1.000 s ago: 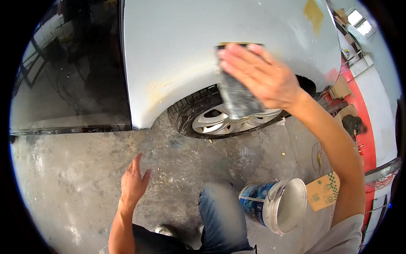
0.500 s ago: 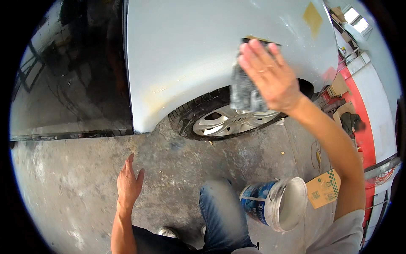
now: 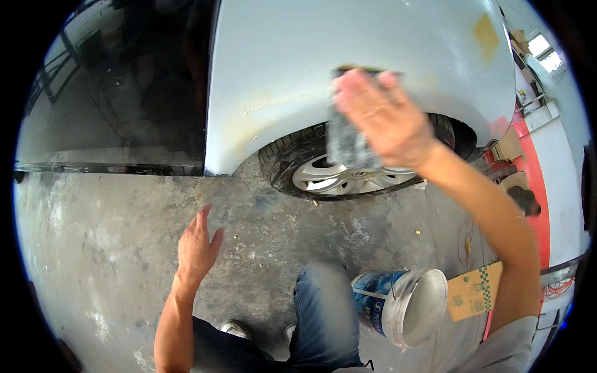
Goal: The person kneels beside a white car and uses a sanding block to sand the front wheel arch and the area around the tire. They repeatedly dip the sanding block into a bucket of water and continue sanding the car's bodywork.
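My right hand (image 3: 388, 127) lies spread over a dark grey sheet that looks like sandpaper (image 3: 347, 142), pressing it to the silver car fender (image 3: 280, 50) above the wheel arch. Motion smears the fingers and the sheet, whose lower part hangs loose in front of the wheel (image 3: 317, 180). A thin brownish edge shows along the sheet's top; whether a block backs it is hidden. Held over the floor at the left, my left hand (image 3: 198, 247) is empty, fingers stretched forward and thumb apart. Pale yellowish patches and small beads mark the fender between the black door and the wheel.
A blue and white bucket (image 3: 429, 308) stands right of my knee, beside a flat cardboard piece (image 3: 472, 295). The glossy black car door (image 3: 124, 93) fills the upper left. Boxes and clutter line the red and white wall (image 3: 542, 186) at the right. Concrete floor (image 3: 124, 248) lies below.
My right hand and the sandpaper have slid leftward across the fender. My left hand has risen slightly in view. The view itself has shifted, moving the car rightward and a little up in the picture.
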`<state>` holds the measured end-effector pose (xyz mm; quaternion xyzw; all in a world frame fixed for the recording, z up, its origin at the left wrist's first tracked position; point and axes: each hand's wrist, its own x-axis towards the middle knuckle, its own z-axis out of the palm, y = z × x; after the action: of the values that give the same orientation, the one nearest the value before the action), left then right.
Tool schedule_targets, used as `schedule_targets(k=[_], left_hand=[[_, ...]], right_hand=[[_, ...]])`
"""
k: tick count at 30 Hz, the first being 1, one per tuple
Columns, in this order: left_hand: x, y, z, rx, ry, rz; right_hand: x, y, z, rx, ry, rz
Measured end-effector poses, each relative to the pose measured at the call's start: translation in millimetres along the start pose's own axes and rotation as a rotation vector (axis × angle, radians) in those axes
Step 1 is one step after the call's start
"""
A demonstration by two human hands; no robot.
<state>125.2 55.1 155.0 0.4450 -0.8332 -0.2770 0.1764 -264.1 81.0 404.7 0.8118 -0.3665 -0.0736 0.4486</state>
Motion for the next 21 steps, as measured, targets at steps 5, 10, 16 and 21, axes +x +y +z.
schedule_targets(k=[5, 10, 16, 21], left_hand=[[16, 13, 15, -0.015, -0.047, -0.019], [5, -11, 0, 0.071, -0.048, -0.095], [-13, -12, -25, 0.055, -0.005, -0.091], [4, -9, 12, 0.031, -0.117, -0.094]], right_hand=[[76, -113, 56, 0.022, 0.105, -0.119], [50, -41, 38, -0.026, 0.077, -0.228], [-2, -10, 19, -0.067, -0.009, -0.148], [55, -88, 52, -0.004, 0.070, -0.153]])
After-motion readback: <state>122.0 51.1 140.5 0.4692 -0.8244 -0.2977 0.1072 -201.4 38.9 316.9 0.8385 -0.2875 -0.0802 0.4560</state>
